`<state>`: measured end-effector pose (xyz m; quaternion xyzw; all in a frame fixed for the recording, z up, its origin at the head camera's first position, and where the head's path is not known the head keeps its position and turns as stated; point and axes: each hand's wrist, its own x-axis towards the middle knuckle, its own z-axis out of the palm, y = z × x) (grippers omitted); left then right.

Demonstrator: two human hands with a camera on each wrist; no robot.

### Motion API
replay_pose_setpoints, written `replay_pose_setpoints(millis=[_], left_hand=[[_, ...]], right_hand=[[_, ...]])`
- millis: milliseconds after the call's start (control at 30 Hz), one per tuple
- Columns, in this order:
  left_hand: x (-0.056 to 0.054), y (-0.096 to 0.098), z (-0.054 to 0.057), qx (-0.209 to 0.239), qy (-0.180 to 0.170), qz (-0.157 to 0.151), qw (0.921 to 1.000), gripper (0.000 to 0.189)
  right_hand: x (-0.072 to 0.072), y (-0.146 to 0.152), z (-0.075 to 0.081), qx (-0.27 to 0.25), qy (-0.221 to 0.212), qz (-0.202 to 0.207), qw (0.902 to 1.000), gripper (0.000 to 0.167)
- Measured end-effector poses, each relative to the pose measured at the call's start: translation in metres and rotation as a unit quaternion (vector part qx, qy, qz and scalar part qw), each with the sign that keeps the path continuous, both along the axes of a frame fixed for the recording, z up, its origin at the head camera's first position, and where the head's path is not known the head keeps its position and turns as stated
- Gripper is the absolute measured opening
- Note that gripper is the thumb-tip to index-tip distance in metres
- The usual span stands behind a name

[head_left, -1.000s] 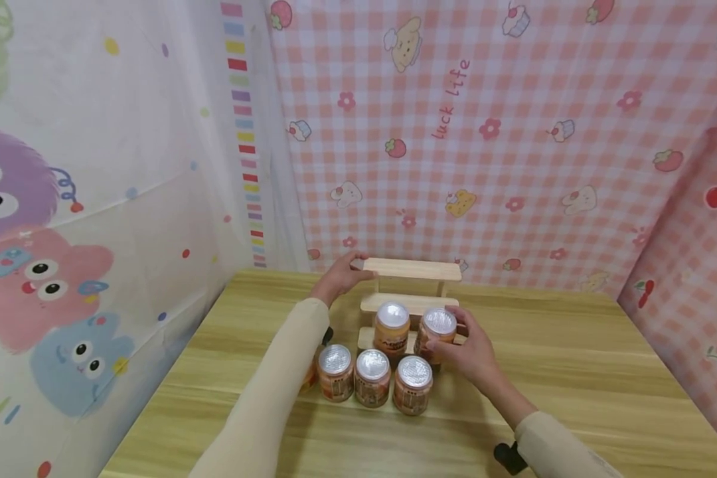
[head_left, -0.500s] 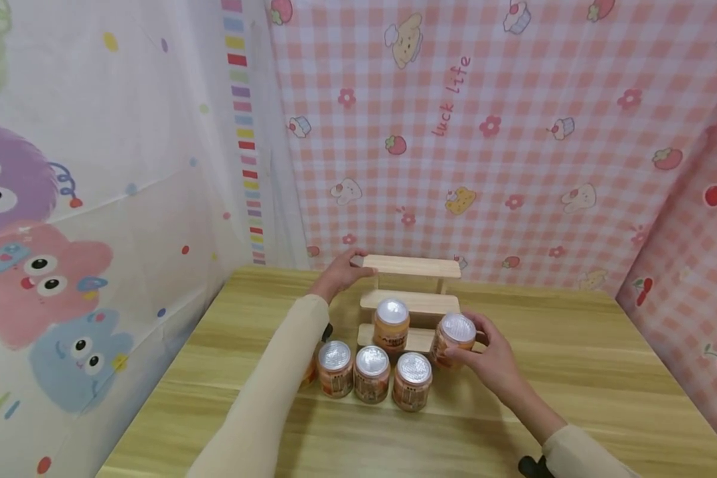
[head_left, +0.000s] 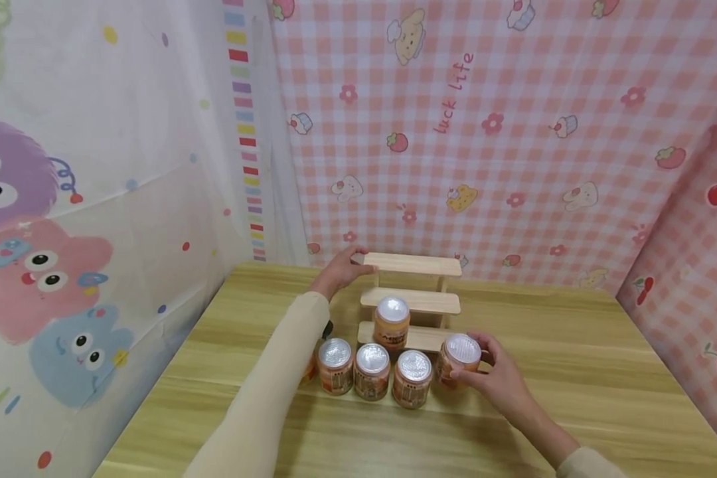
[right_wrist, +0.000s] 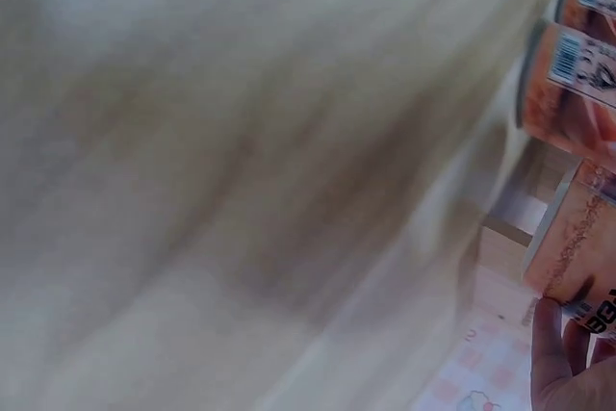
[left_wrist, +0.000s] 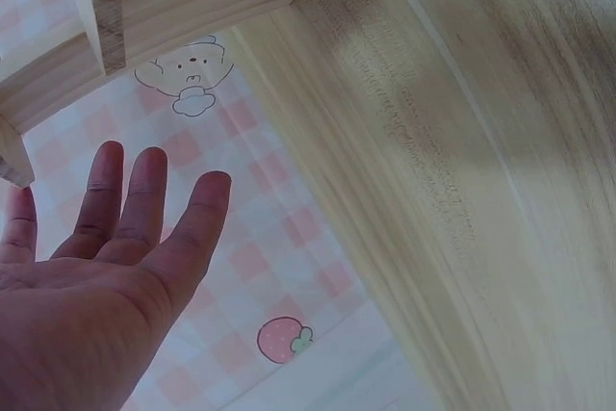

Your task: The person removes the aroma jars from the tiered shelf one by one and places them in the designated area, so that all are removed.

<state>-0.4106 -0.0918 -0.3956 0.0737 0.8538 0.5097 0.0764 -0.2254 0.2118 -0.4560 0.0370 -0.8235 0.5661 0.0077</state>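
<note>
In the head view a three-tier wooden display rack (head_left: 415, 301) stands at the back of the table. My left hand (head_left: 339, 272) holds the left end of its top board, thumb in front and fingers behind. In the left wrist view, several fingers (left_wrist: 142, 201) extend free beside the rack. My right hand (head_left: 499, 378) grips an orange-labelled can (head_left: 456, 372) with a silver lid, just right of the rack's lowest board. Whether that can touches the table is unclear. Another can (head_left: 392, 326) stands on the lowest board, left of centre.
In front of the rack several similar cans (head_left: 372, 378) stand in a row, the leftmost partly hidden by my left sleeve (head_left: 275, 378). The wooden table (head_left: 573, 372) meets a pink checked cloth (head_left: 514, 159) behind and a white patterned cloth (head_left: 173, 219) on the left.
My right hand has moved the can off the right part of the lowest board, rightward and toward me. My left hand stays at the rack's top board.
</note>
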Motion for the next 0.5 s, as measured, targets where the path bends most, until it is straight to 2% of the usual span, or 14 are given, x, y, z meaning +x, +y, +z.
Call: replay_pose_setpoints(millis=[300, 500], left_hand=[[-0.001, 0.001, -0.002, 0.004, 0.002, -0.001, 1.0000, 0.054], [-0.001, 0.000, -0.002, 0.001, 0.004, 0.005, 1.0000, 0.054]], right_hand=[[0.004, 0.002, -0.033, 0.002, -0.011, -0.005, 0.9999, 0.080], [0.004, 0.000, -0.037, 0.000, 0.004, 0.006, 1.0000, 0.082]])
